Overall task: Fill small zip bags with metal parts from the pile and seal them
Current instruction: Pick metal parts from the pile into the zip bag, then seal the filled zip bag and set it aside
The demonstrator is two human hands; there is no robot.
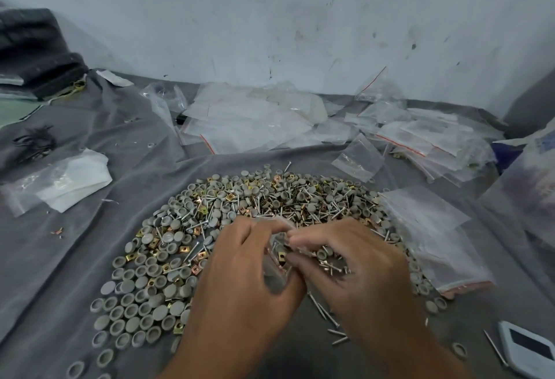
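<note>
At lower centre of the frame, a small clear plastic zip bag (277, 254) is pinched between the curled fingers of the left hand (240, 276) and the right hand (357, 270), which also cups loose screws. Beneath them spreads the pile of grey round caps, brass square nuts and silver screws (186, 246) on a grey cloth (60, 258), with a heap of empty clear zip bags (255, 120) at upper centre.

I'm looking at a makeshift packing spot. A grey cloth (75, 258) is spread below a scuffed white wall (300, 18), heaped with screws and caps (210, 228) and plastic bags (249, 120).
</note>
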